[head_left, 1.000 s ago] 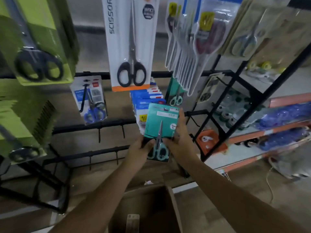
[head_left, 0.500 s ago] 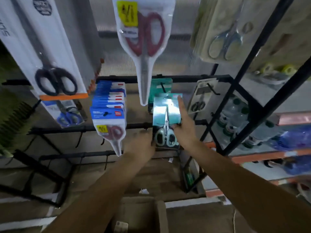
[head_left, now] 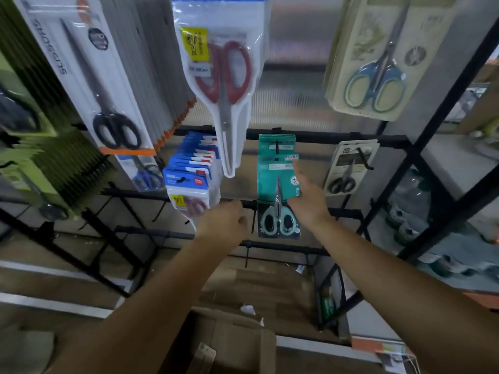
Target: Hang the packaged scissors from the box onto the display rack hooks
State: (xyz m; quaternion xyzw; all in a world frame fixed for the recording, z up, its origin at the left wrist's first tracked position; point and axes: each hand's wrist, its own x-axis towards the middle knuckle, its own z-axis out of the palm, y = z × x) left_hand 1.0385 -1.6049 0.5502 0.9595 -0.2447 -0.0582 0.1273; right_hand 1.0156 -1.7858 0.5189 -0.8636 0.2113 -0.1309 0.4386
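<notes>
Two bare hands are working at the rack, above the cardboard box (head_left: 224,344) that is sitting nearest, at six o'clock, presumably to keep stock within reach. Further out, the left hand (head_left: 225,225) is hovering with fingers loosely curled, gripping nothing, just at nine o'clock of the teal scissors pack (head_left: 278,195). The right hand (head_left: 307,197) is touching the pack's three o'clock edge with straight fingers, seemingly steadying it so the hang hole is seating on the hook (head_left: 276,147). Beyond, at twelve o'clock, matching teal packs are hanging on that same hook, so like goods are grouping together.
</notes>
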